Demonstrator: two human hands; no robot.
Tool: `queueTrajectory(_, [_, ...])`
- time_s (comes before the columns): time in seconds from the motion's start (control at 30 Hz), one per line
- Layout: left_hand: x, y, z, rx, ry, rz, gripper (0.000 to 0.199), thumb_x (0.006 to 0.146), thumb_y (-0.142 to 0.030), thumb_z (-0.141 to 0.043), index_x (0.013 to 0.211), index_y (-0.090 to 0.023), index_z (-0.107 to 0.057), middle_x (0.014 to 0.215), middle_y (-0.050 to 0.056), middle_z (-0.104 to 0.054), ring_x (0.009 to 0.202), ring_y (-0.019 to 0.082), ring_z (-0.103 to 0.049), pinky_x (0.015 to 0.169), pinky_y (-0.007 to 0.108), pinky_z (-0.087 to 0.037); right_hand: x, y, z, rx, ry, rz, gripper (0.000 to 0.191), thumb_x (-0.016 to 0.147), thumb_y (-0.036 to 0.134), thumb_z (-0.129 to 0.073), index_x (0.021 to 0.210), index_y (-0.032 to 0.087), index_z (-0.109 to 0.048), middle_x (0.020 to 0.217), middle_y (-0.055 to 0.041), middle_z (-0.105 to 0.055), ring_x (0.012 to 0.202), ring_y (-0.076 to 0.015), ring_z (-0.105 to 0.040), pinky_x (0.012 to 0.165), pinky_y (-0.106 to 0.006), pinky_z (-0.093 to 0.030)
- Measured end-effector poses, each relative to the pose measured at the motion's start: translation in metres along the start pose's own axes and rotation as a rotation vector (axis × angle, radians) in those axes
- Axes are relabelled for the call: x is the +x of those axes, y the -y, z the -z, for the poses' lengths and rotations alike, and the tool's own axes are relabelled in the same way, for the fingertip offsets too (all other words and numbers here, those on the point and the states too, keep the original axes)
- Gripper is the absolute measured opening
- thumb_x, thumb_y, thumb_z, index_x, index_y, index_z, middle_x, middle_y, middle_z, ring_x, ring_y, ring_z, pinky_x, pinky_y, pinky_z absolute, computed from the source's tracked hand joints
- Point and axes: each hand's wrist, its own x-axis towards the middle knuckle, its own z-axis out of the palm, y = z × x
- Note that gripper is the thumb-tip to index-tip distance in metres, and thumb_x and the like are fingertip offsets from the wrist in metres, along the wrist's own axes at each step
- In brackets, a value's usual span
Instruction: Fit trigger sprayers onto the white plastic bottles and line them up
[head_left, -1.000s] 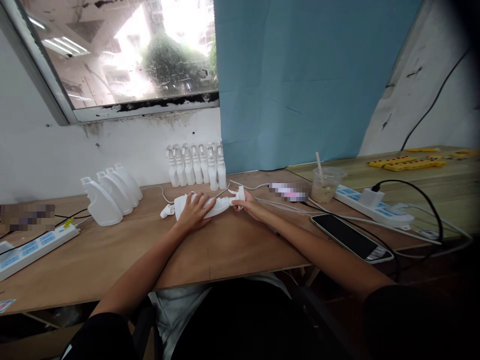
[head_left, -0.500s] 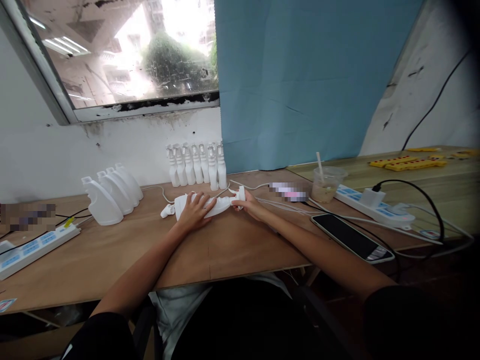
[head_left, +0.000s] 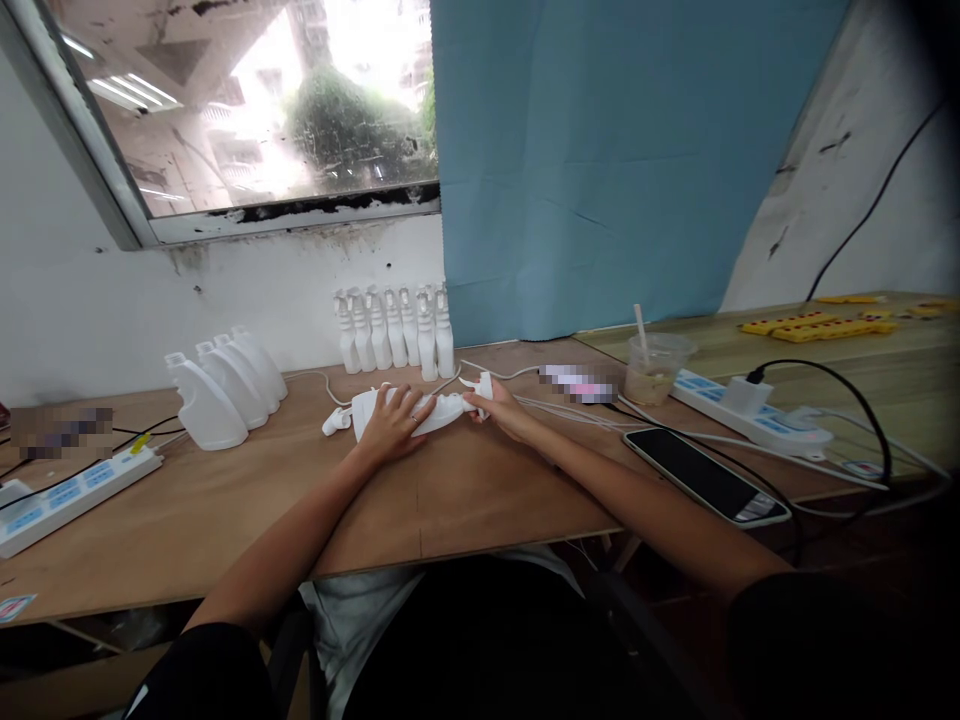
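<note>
A white plastic spray bottle (head_left: 448, 405) lies on its side on the brown table, its neck towards the right. My left hand (head_left: 394, 420) is wrapped over the bottle's body and holds it against the tabletop. At the neck, the fingers of my right hand (head_left: 501, 408) are closed round the white trigger spray head (head_left: 480, 388). Whether the head is screwed on fully I cannot tell. Just left of the bottle's base rests another loose white trigger head (head_left: 337, 421).
Several white spray bottles (head_left: 394, 330) stand against the wall. White bottles without heads (head_left: 206, 405) stand at left. A power strip (head_left: 82, 500) lies at far left; another power strip (head_left: 712, 400), a plastic cup (head_left: 651, 375), a phone (head_left: 697, 470) and cables are at right.
My right hand has turned slightly at the spray head. Both hands keep their places on the bottle, and little else differs.
</note>
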Motion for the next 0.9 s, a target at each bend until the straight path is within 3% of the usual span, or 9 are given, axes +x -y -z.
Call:
queueTrajectory(0.1, [-0.0006, 0.0009, -0.0003, -0.002, -0.005, -0.005, 0.064, 0.085, -0.042, -0.056, 0.141, -0.018, -0.039, 0.133, 0.016, -0.046, 0.123, 0.037, -0.036, 0.104, 0.058, -0.023, -0.0003, -0.001, 0.0004, 0.007, 0.023, -0.025, 0.047, 0.062, 0.035, -0.08, 0.09, 0.021, -0.046, 0.066, 0.0051, -0.061, 0.049, -0.0105, -0.053, 0.041, -0.021, -0.036])
queueTrajectory(0.3, [0.0008, -0.0017, -0.0001, -0.049, -0.031, 0.03, 0.062, 0.086, -0.042, -0.055, 0.142, -0.019, -0.038, 0.131, 0.016, -0.048, 0.121, 0.035, -0.038, 0.103, 0.057, -0.023, 0.0014, -0.0037, -0.0009, -0.038, -0.047, 0.09, 0.037, 0.07, 0.039, -0.074, 0.088, 0.022, -0.047, 0.057, 0.008, -0.054, 0.043, -0.0086, -0.046, 0.04, -0.022, -0.035])
queueTrajectory(0.9, [0.0055, -0.0077, 0.0005, -0.043, -0.08, 0.047, 0.064, 0.084, -0.042, -0.06, 0.139, -0.018, -0.04, 0.126, 0.015, -0.051, 0.119, 0.035, -0.04, 0.101, 0.055, -0.028, -0.0019, 0.005, -0.0073, 0.012, -0.141, 0.032, 0.044, 0.066, 0.043, -0.076, 0.091, 0.021, -0.046, 0.064, 0.0082, -0.052, 0.04, -0.004, -0.039, 0.035, -0.017, -0.03])
